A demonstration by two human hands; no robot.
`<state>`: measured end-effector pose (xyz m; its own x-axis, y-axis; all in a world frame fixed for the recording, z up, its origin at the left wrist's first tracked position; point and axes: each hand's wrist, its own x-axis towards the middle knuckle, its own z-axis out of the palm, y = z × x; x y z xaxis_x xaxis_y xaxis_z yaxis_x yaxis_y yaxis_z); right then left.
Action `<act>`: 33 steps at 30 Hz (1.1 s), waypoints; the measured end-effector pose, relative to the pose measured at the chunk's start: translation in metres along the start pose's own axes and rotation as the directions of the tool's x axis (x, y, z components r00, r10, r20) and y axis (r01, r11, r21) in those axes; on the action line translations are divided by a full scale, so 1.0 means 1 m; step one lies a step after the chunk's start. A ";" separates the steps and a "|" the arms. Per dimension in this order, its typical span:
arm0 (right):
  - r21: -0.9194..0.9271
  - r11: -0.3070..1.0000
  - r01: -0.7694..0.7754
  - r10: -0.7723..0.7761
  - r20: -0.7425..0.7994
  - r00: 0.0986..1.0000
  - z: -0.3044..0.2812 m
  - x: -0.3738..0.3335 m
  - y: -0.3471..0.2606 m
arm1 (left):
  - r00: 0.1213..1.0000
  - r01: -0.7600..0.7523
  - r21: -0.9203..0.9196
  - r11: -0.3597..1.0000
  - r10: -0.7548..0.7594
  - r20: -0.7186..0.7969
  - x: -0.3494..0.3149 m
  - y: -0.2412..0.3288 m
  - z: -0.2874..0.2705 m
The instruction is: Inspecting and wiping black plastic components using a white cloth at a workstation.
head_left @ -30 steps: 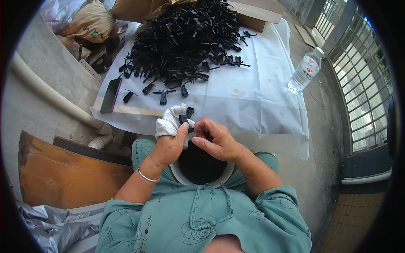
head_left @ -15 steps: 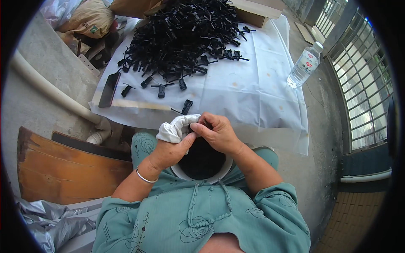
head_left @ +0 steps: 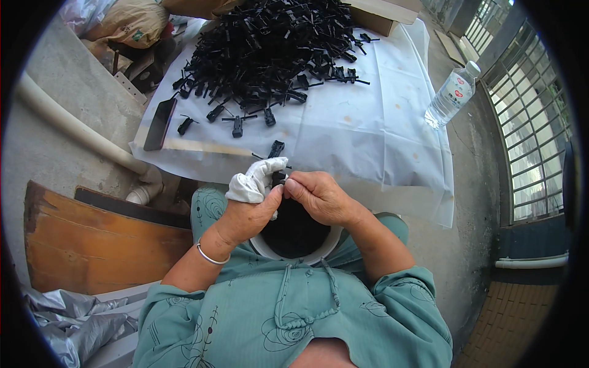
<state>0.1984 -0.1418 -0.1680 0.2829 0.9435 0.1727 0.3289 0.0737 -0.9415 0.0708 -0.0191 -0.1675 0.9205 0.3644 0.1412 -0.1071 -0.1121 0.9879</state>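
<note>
My left hand point(head_left: 250, 207), its fingers wrapped in a white cloth glove point(head_left: 248, 184), grips a small black plastic part point(head_left: 279, 177). From the other side my right hand point(head_left: 320, 197) is closed in a pinch at that part, thumb against fingertips. What exactly the right fingertips grip is hidden. Beneath both hands, a white bucket point(head_left: 333, 241) with dark contents stands between my knees. Just beyond the glove, a loose black plastic part point(head_left: 277, 149) lies by the table's near edge.
A large heap of black plastic parts point(head_left: 264, 55) covers the far table, with several strays in front. A dark phone-like slab point(head_left: 160, 124) lies at the left edge of the plastic sheet point(head_left: 392, 153). Right of the table is a water bottle point(head_left: 453, 95); behind is a cardboard box point(head_left: 383, 13).
The black part now shows between my hands, where the fingers covered it before. My right hand has shifted slightly down and its fingers have drawn closer together.
</note>
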 end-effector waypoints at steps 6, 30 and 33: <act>-0.058 0.998 -0.001 -0.003 -0.068 0.998 0.011 0.003 0.003 | 0.991 -0.117 0.245 0.962 0.128 -0.031 -0.001 0.000 0.000; 0.297 0.954 -0.031 0.073 -0.131 0.989 0.039 0.013 0.021 | 0.994 -0.109 0.499 0.860 0.110 0.027 -0.005 0.003 -0.015; 0.083 0.995 -0.064 0.071 -0.090 0.993 0.017 0.013 0.003 | 0.993 -0.076 0.204 0.976 0.093 -0.073 0.001 -0.001 -0.022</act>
<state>0.1875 -0.1237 -0.1732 0.3858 0.9133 0.1308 0.2342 0.0402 -0.9714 0.0634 0.0013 -0.1671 0.8767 0.4191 0.2362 -0.0976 -0.3260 0.9403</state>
